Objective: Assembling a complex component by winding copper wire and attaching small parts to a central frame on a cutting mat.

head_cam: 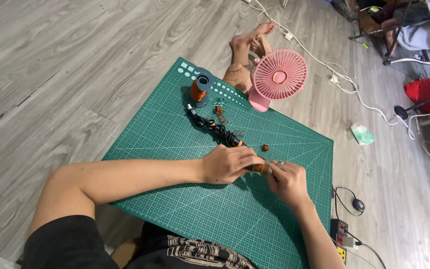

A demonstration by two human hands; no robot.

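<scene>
Both hands meet over the near right part of the green cutting mat point(185, 199), which lies on the floor. The left hand point(227, 163) and the right hand point(288, 180) have their fingers clamped on a small copper-wound coil point(261, 168) held between them. A black cable point(215, 128) runs far-left toward a copper wire spool point(199, 90). A pink fan point(277, 77) stands at the mat's far edge.

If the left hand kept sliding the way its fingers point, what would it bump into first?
Almost at once the right hand: the left hand points straight at it, both meeting on a small copper-wound piece.
</scene>
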